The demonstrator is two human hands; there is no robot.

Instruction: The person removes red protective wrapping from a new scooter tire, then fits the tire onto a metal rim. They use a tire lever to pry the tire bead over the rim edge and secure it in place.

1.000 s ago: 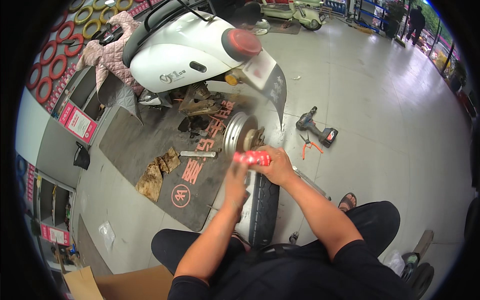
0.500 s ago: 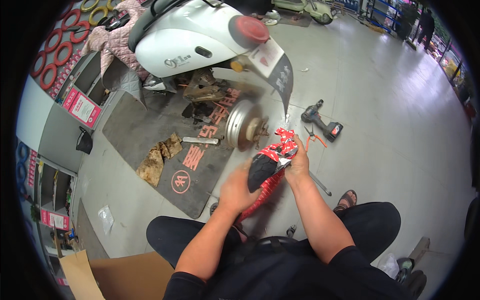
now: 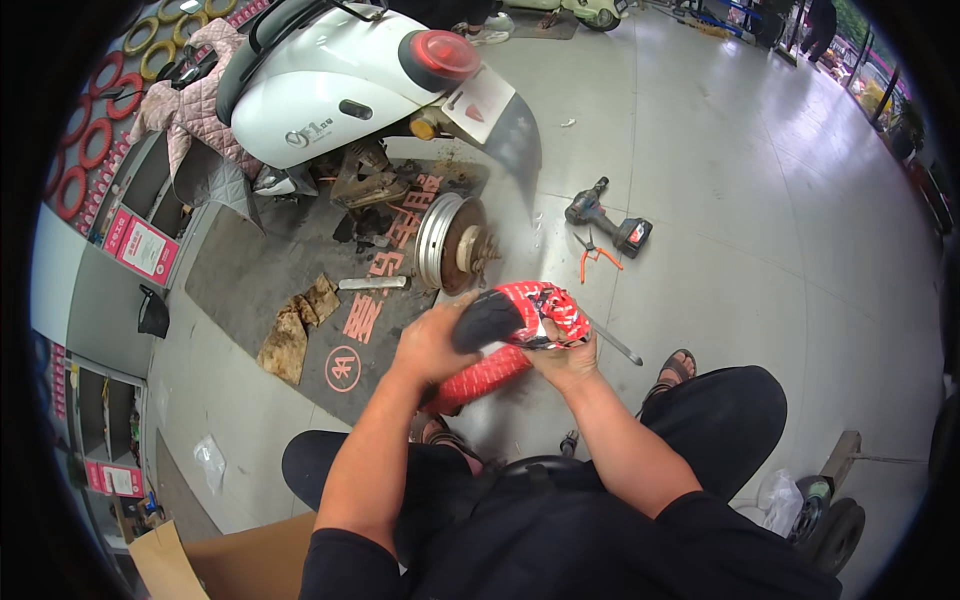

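Observation:
Between my two hands is a black tyre [image 3: 485, 320], partly covered by red-and-white wrapping [image 3: 488, 374]. My left hand [image 3: 432, 343] is closed round the left side, where bare black tread shows. On the other side my right hand [image 3: 568, 362] grips the tyre with crumpled wrapping around the fingers; some of these fingers are hidden behind it. The tyre's lower part is still wrapped and hangs over my feet. Just beyond it stands a bare wheel rim with its hub [image 3: 450, 245], beneath the rear of a white scooter [image 3: 330, 90].
A cordless drill [image 3: 608, 220] and orange-handled pliers [image 3: 597, 258] lie on the floor ahead right. Nearer is a metal bar [image 3: 617, 343]. A dark mat [image 3: 235, 265] carries a stained rag [image 3: 290, 335] and a silver bar [image 3: 374, 284]. A cardboard box [image 3: 245, 555] is at lower left.
The tyre has tilted over to lie more sideways between my hands. The loose wrapping that stood up above my right hand is now bunched against the tyre. The whole view has shifted slightly.

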